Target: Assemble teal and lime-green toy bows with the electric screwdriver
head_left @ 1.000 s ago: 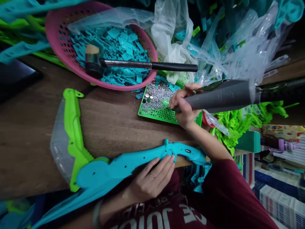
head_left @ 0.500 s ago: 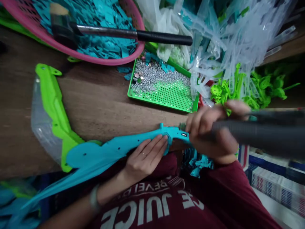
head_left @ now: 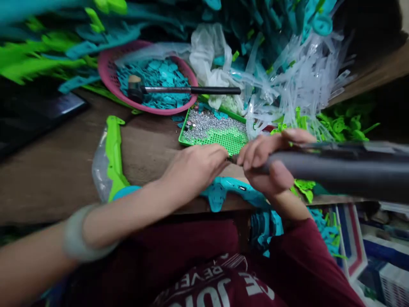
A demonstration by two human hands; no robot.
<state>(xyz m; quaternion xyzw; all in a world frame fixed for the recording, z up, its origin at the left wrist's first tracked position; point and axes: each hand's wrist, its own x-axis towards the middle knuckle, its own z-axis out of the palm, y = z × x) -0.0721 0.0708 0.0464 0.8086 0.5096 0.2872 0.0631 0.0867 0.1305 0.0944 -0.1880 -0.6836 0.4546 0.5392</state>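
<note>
My right hand (head_left: 266, 164) is wrapped round a dark power screwdriver (head_left: 338, 170) whose body runs off to the right. At the driver's tip my left hand (head_left: 200, 166) has its fingers pinched together, just in front of the green tray; what they hold is too small to make out. Below the hands lies a blue plastic toy piece (head_left: 219, 194), partly hidden by my left forearm. Its far left end joins a green curved part (head_left: 114, 155) with a clear plastic section. The green tray (head_left: 225, 149) holds many small silver screws.
Behind the tray a pink basket (head_left: 148, 110) holds blue pieces, with a hammer (head_left: 169, 90) lying across it. Clear plastic strips (head_left: 303, 76) and green parts (head_left: 345, 119) are heaped at the right. A dark flat device (head_left: 41, 119) lies at the left.
My left hand has left the blue piece and moved up to the driver's tip, its fingers now pinched. The driver has come off the piece. The view has shifted, showing more of the table's back.
</note>
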